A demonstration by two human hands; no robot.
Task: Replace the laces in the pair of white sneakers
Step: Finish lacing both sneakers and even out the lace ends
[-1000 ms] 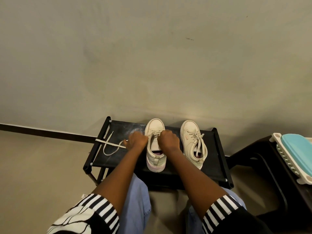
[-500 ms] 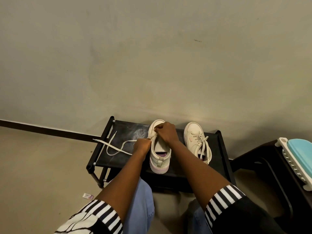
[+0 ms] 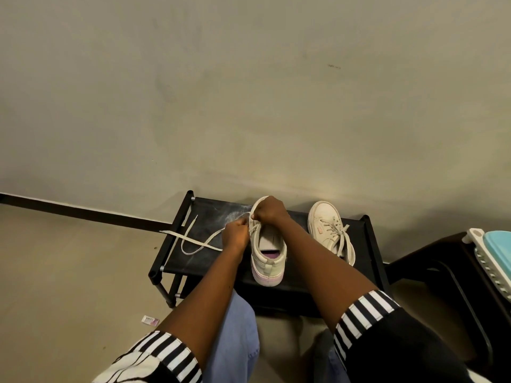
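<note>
Our left hand (image 3: 236,235) pinches the loose lace (image 3: 193,242) beside the sneaker (image 3: 266,262); our right hand (image 3: 270,212) pinches it near the toe.

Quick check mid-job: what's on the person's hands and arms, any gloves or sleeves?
No gloves: the left hand and right hand are bare, with no watch or ring visible. The forearms are uncovered. The left sleeve is black-and-white patterned and the right sleeve is black. Both end in a black-and-white striped cuff.
</note>
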